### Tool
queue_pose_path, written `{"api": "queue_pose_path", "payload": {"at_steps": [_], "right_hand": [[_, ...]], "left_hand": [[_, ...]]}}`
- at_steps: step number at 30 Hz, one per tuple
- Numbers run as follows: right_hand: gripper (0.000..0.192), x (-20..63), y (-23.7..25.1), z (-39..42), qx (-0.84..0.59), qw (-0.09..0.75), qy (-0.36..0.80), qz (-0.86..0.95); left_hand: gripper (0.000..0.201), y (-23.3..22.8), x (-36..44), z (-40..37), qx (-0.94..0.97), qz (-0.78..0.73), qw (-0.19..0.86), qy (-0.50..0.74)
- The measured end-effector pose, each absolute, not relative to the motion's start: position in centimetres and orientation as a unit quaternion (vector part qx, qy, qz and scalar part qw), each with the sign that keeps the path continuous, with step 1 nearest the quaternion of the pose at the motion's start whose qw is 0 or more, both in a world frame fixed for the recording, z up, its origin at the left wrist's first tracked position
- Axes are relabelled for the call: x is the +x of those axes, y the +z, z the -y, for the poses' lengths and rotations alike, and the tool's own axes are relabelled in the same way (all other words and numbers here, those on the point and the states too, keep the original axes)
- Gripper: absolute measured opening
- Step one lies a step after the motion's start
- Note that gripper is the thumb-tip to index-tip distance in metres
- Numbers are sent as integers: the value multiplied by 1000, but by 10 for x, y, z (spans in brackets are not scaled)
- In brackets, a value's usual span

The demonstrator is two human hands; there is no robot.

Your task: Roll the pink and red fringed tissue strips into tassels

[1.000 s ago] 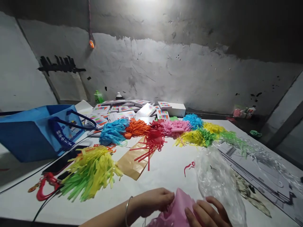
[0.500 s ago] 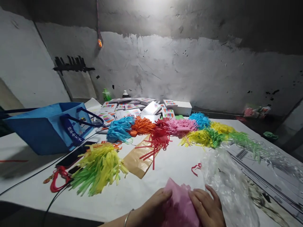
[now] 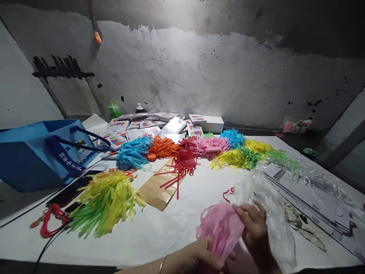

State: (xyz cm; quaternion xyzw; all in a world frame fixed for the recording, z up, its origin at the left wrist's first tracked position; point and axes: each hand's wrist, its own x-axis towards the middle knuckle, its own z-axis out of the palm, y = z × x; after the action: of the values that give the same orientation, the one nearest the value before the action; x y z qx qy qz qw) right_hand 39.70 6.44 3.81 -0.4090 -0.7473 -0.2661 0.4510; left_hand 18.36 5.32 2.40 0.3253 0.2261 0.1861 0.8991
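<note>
A pink fringed paper tassel [image 3: 219, 228] is held up just above the white table [image 3: 159, 232] near its front edge. My left hand [image 3: 201, 257] grips its lower end from below. My right hand [image 3: 253, 226] holds its right side, fingers curled over the fringe. A clear plastic bag [image 3: 268, 205] lies crumpled against my right hand on the right.
Yellow-green tassels [image 3: 105, 199] lie at front left, with a brown paper bag [image 3: 158, 188] and red tassel [image 3: 181, 167] behind. A row of coloured tassels [image 3: 228, 152] crosses the middle. A blue tote bag [image 3: 40, 152] stands at left, small boxes [image 3: 142, 127] at the back, red scissors [image 3: 49, 222] near the left edge.
Both hands have lifted the pink tassel off the table, and its fringe now fans out. My right hand moved up and right toward the plastic bag.
</note>
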Motion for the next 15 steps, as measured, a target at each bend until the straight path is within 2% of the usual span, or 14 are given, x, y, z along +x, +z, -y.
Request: {"api": "queue_pose_path", "payload": {"at_steps": [3,6,8,12,15], "right_hand": [[34,429,70,-58,-452,442,-330,701],[22,441,82,-44,-430,398,-414,696],[21,429,67,-38,-385,367,-375,759],[34,374,3,-37,-363,335,-224,840],[38,342,-32,-38,-369,342,-163,848]], "left_hand": [[39,38,188,-70,387,-253,866,188],[39,54,164,-93,440,-276,836,174],[40,61,133,-110,483,-304,804,169],[30,63,64,-132,594,-400,679,159],[40,57,38,-124,654,-471,557,200]]}}
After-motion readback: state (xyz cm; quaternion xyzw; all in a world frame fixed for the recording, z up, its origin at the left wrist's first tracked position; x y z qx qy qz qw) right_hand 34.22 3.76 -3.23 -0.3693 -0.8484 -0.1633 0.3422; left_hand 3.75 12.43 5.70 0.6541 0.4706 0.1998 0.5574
